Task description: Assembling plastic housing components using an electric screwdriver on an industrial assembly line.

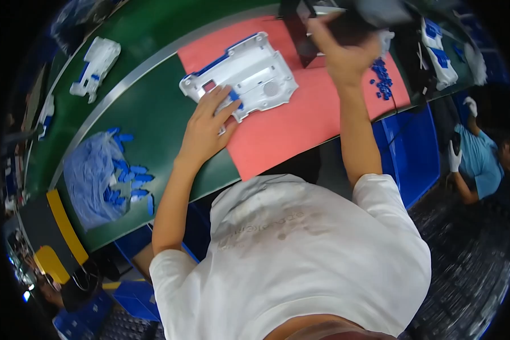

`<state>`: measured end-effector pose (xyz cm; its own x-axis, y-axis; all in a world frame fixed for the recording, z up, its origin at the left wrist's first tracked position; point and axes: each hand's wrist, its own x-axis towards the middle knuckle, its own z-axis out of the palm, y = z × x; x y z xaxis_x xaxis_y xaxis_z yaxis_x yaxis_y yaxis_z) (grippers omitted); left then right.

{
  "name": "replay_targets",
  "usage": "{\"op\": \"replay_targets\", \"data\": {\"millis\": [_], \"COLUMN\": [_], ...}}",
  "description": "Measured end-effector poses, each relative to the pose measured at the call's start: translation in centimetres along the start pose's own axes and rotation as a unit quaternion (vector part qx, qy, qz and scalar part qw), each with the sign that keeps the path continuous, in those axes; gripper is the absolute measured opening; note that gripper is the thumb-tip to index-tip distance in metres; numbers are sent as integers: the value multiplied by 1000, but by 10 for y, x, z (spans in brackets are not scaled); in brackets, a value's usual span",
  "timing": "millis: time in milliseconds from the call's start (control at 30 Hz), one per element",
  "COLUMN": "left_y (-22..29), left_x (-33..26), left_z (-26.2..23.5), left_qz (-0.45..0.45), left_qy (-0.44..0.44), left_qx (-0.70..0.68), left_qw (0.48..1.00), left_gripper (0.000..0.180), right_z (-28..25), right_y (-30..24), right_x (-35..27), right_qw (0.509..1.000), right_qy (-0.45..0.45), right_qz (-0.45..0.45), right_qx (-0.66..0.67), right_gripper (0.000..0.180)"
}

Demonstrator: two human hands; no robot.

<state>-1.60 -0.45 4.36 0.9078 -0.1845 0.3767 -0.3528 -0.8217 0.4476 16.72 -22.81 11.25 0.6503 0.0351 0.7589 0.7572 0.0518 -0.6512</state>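
Observation:
A white plastic housing shell [249, 76] with blue edge strips lies open side up on a pink mat [289, 130]. My left hand [209, 122] rests on its near left corner, fingers bent down at a small blue plastic piece [234, 97] set in the shell. It is closed against the part, though its fingertips are partly hidden. At the mat's far right, my right hand [347, 56] is blurred by motion, thumb and fingers around a black object [354, 27]. That object is smeared, and its kind cannot be made out.
Blue plastic pieces spill from a clear bag [93, 178] at left. Small blue parts [382, 79] lie on the mat's right. More white shells [96, 68] stand on the green bench. A blue bin [411, 153] sits below right. Another person [479, 153] is at far right.

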Motion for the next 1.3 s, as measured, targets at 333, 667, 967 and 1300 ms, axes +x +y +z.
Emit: {"op": "replay_targets", "data": {"millis": [333, 667, 967, 1300], "left_y": [3, -6, -8, -7], "left_x": [24, 22, 25, 25], "left_z": [19, 22, 26, 23], "left_qz": [18, 31, 59, 46], "left_qy": [-11, -12, 7, 7], "left_qx": [-38, -58, -79, -72], "left_qw": [999, 998, 995, 996], "left_gripper": [43, 41, 41, 40], "right_z": [-64, -35, -13, -34], "right_y": [15, -11, -20, -3], "right_x": [27, 8, 21, 17], "right_qw": [996, 988, 984, 995], "right_qy": [87, -7, 129, 83], "right_qz": [2, 39, -104, -51], "right_qx": [24, 152, 69, 21], "right_gripper": [22, 56, 22, 57]}}
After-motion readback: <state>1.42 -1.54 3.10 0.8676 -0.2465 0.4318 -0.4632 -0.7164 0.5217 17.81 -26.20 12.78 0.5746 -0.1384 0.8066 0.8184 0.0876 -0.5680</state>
